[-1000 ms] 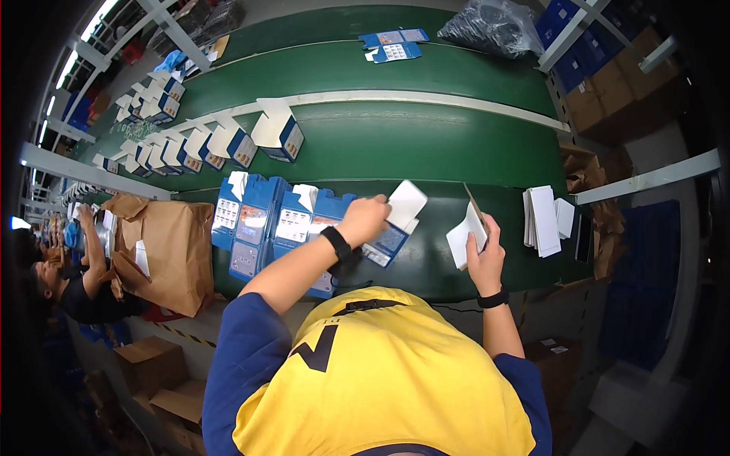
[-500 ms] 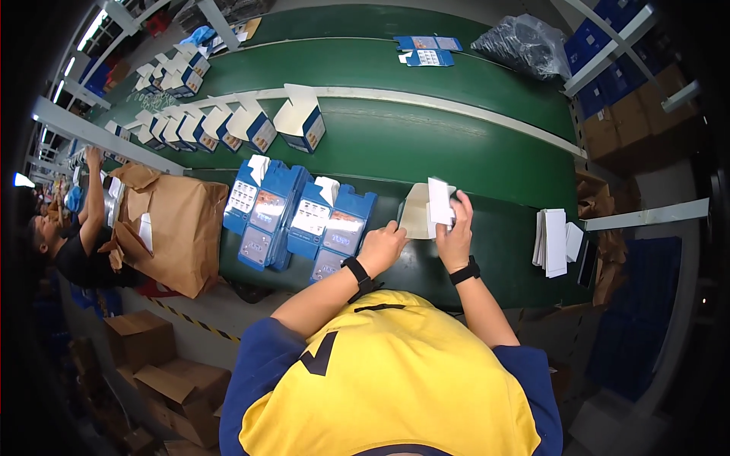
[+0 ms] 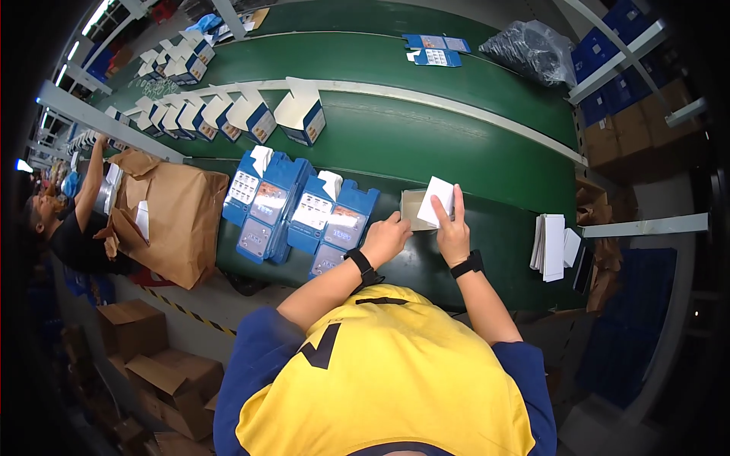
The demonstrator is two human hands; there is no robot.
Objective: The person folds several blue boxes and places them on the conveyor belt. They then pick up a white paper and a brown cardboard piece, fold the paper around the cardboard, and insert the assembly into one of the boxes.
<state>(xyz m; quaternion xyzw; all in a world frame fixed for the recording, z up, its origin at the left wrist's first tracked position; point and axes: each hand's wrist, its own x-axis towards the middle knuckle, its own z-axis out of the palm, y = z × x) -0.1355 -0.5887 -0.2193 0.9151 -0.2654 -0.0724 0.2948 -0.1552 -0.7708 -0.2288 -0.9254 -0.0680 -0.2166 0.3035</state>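
A small open carton (image 3: 413,207) with a cream inside sits on the green bench in front of me. My left hand (image 3: 386,239) is closed, its fingertips pinching the carton's left edge. Over the right part of the carton, a folded white card (image 3: 439,194) stands at a slant. My right hand (image 3: 454,234) grips this card, one finger lying across its face and another along its right edge. The card hides part of the carton's inside. Left of my left hand lie two stacks of flat blue cartons (image 3: 332,215), each topped with a small white flap.
White folded cards (image 3: 549,247) lie in a stack at the bench's right. Several opened cartons (image 3: 300,115) stand in a row on the green belt (image 3: 426,125). A large brown paper bag (image 3: 175,220) stands at left, near another person (image 3: 72,220). A grey plastic bag (image 3: 528,49) lies far right.
The white card has turned so its broad face shows, slanting over the carton. My right-hand fingers have shifted onto its face and edge. My left hand stays at the carton's left edge.
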